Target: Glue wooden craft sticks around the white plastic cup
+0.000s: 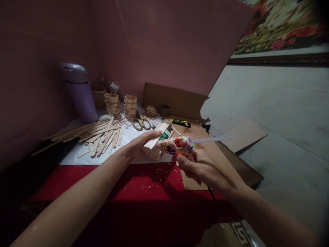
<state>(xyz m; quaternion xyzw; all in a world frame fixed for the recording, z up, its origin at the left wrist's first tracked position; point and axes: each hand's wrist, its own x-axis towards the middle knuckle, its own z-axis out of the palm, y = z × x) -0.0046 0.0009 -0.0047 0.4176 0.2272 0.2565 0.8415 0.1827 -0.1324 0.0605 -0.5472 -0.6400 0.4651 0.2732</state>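
My left hand (140, 145) is closed around a small can-shaped piece with pale wooden sticks (157, 135) along its side; a green and white label shows between the sticks. In my right hand (196, 164) is a flower-patterned glue gun (176, 145), with a translucent glue stick (212, 139) jutting from its rear and a small red light glowing. The gun's front end is at the sticks; whether it touches them I cannot tell. Loose wooden sticks (102, 135) lie in a pile left of my left hand.
Behind stand two stick-covered cups (112, 104) (130, 106) and a purple container (81, 99). Scissors (141, 122), a twine ball (150, 110), a tape roll (165, 109) and a yellow-black cutter (180, 122) lie nearby. Cardboard (195, 178) covers the right side of the red cloth (149, 181).
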